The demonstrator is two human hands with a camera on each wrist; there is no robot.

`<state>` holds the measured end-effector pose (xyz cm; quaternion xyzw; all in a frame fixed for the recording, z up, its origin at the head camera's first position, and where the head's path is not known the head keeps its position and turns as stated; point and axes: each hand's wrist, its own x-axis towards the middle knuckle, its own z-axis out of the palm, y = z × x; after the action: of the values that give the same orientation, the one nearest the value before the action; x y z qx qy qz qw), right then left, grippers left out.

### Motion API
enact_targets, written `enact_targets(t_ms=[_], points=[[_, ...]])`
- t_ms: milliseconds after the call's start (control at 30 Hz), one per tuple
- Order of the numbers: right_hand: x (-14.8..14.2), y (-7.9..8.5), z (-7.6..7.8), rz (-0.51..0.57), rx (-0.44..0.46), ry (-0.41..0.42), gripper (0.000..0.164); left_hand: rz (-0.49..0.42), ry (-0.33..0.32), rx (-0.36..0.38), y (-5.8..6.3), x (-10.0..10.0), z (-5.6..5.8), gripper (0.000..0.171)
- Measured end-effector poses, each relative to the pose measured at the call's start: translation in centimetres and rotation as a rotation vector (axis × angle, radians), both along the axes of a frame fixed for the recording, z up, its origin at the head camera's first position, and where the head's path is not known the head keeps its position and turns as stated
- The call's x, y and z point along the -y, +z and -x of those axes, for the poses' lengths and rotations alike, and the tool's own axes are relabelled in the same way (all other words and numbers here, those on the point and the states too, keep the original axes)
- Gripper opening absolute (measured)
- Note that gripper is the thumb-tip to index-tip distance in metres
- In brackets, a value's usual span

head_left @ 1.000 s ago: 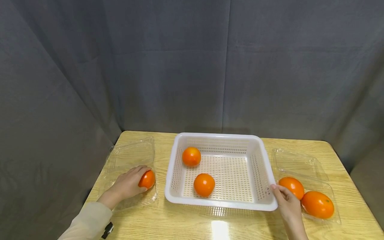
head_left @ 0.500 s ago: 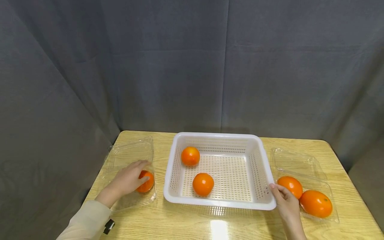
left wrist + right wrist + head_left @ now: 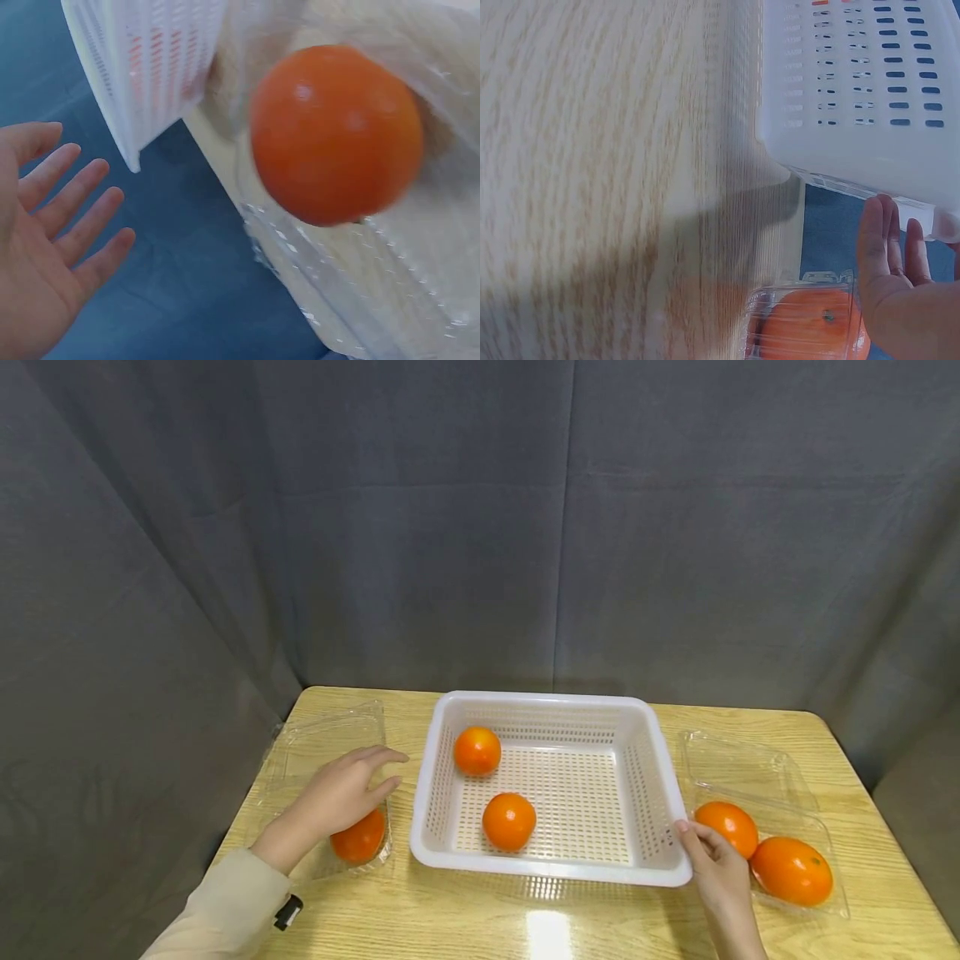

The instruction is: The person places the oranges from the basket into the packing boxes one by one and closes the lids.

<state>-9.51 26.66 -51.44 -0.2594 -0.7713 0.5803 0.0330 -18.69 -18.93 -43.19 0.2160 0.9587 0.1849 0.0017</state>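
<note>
Over the clear plastic clamshell (image 3: 378,852) on the left, my left hand (image 3: 341,789) is spread with its fingers extended. An orange (image 3: 360,841) lies in that clamshell just below the hand, partly hidden by it in the head view. The left wrist view shows a gap between the open palm and the orange (image 3: 337,135). My right hand (image 3: 723,877) pinches the near right corner of the white basket (image 3: 551,870), thumb on the rim and fingers against the outer side. Two oranges sit inside the basket, one far left (image 3: 477,751), one nearer the front (image 3: 509,822).
Right of the basket, another open clear clamshell (image 3: 750,768) holds two oranges, one (image 3: 726,828) beside the other (image 3: 792,870). Everything stands on a wooden table (image 3: 450,914). A grey curtain (image 3: 420,568) hangs behind and at both sides.
My left hand has let go of the orange, straightened its fingers and lifted off toward the back. The orange has shifted slightly nearer the front of its clamshell. The right hand stays put.
</note>
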Motion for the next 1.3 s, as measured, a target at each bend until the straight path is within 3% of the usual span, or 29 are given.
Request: enact_targets(t_ms=[500, 967, 1300], points=[[0.0, 0.0, 0.0, 0.027, 0.004, -0.001, 0.06, 0.044, -0.11, -0.014, 2.2, -3.5, 1.1, 0.031], [0.1, 0.1, 0.0, 0.014, 0.0, 0.0, 0.059, 0.091, -0.208, -0.007, 2.7, -6.1, 2.2, 0.03], [0.2, 0.1, 0.0, 0.031, -0.019, -0.029, 0.053, 0.124, -0.279, 0.055, 2.8, -7.8, 3.0, 0.031]])
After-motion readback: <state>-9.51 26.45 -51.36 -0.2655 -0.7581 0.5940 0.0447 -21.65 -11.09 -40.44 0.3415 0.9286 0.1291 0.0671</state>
